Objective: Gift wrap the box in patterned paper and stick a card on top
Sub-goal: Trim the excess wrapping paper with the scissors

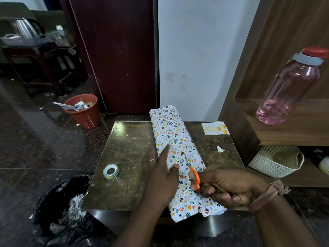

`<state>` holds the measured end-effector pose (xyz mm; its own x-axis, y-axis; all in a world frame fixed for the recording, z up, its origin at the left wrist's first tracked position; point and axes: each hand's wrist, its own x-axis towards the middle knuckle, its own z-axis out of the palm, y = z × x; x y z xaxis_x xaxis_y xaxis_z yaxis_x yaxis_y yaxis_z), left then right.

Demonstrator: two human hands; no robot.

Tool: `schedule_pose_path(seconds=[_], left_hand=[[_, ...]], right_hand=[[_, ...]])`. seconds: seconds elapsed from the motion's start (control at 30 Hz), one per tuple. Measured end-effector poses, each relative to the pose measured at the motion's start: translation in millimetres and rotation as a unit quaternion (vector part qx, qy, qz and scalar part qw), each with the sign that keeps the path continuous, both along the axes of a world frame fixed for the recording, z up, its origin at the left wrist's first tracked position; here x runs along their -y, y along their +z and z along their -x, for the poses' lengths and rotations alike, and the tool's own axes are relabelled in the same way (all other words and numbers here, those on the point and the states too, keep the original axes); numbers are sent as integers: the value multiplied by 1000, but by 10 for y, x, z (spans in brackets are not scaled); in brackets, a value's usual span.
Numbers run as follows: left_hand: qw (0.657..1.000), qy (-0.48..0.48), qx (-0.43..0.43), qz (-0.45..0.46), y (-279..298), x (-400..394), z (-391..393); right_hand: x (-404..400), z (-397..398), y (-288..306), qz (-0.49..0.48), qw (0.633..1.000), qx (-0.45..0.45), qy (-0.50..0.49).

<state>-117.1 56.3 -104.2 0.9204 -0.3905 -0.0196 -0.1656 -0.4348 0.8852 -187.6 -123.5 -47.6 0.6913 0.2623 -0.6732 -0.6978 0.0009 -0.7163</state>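
Cutting one patterned paper (175, 139), one scissors (193, 173), right hand (229, 188).

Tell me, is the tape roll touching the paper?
Apart. The head view shows bare table between the tape roll and the paper.

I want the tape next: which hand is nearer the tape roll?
Left. The left hand lies flat on the patterned paper, just right of the tape roll. The right hand grips the orange scissors farther right, beyond the paper.
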Motion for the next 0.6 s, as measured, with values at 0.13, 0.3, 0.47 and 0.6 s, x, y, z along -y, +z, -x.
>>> schedule_pose_path(seconds=[0.13, 0.3, 0.47, 0.6], left_hand=[[985, 38, -123, 114, 41, -39, -100], [983, 47, -124, 127, -14, -1, -119], [975, 55, -147, 155, -39, 14, -129], [973, 52, -154, 163, -34, 24, -128]], right_hand=[[8, 10, 3, 3, 1000, 5, 3], [-23, 8, 81, 21, 1000, -11, 7], [-29, -16, 99, 25, 1000, -9, -3], [-10, -48, 56, 29, 999, -2, -13]])
